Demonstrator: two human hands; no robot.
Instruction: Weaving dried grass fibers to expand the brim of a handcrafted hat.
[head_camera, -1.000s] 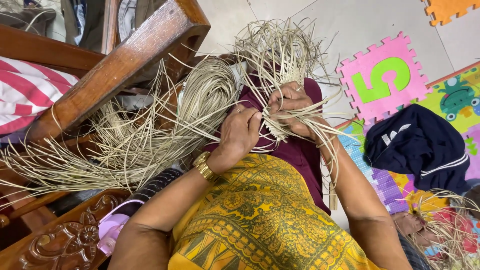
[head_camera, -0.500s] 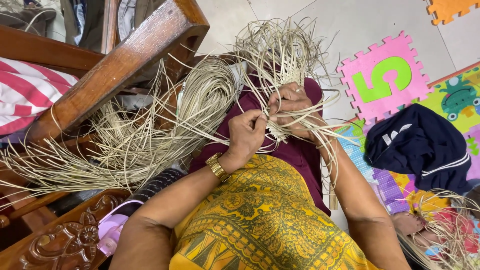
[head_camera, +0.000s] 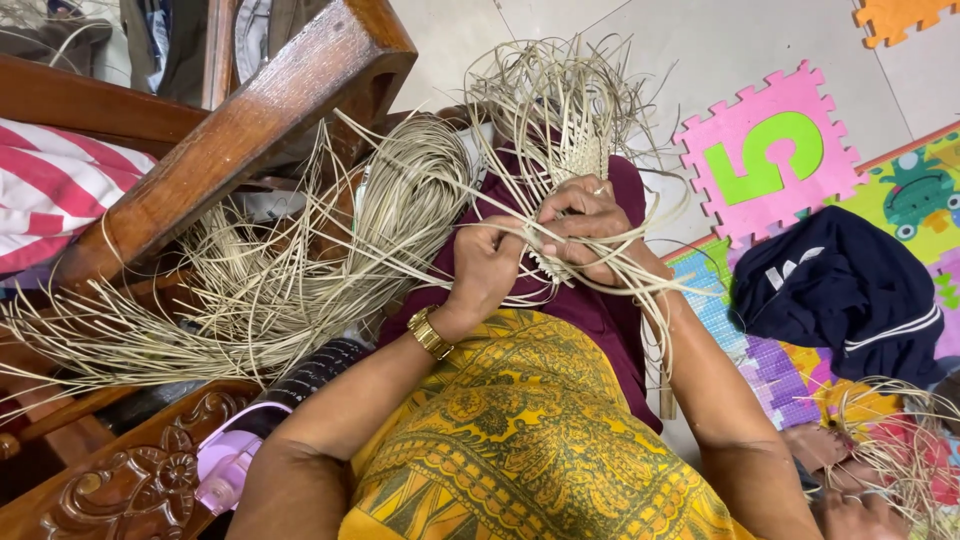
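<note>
Centre frame: left hand (head_camera: 487, 268) pinching thin springy cane strands (head_camera: 300, 290), right hand (head_camera: 585, 225) clamped on half-woven piece (head_camera: 575, 150); light, flexible, best gripped near the weave

Over the last second I saw the left hand (head_camera: 487, 268) shift from beside the right hand (head_camera: 585, 225) to a closed pinch on pale straw strands (head_camera: 400, 270), its wrist drawing slightly back from the half-woven straw piece (head_camera: 580, 130).

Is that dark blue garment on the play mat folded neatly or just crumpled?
Crumpled: the dark blue garment lies bunched in a heap on the foam mat, with uneven folds.
</note>
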